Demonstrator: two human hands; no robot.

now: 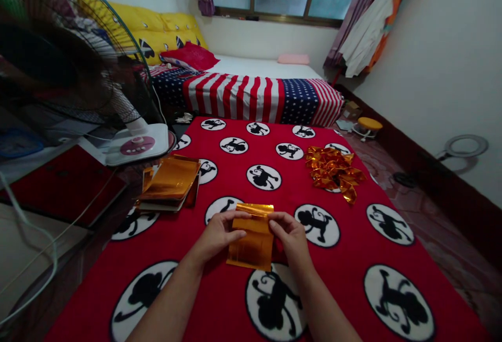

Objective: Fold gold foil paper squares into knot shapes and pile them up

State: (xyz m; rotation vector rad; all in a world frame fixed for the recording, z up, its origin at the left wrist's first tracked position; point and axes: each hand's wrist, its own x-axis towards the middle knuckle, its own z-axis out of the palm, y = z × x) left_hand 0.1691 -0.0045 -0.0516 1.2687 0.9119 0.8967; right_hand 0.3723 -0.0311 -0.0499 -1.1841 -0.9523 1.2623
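Note:
A sheet of shiny gold foil paper (251, 242) lies on the red blanket (353, 258) in front of me, its top edge folded over. My left hand (219, 235) pinches the sheet's upper left edge. My right hand (288, 235) pinches the upper right edge. Both hands have fingers closed on the paper. A stack of flat gold sheets (170, 181) rests on the blanket's left edge. A pile of folded gold paper pieces (333, 170) sits to the upper right.
The blanket has round white patches with black monkey figures. A standing fan (66, 54) and its white base (137, 146) are at the left. A bed with a stars-and-stripes cover (251, 96) lies behind. Tiled floor and a wall run along the right.

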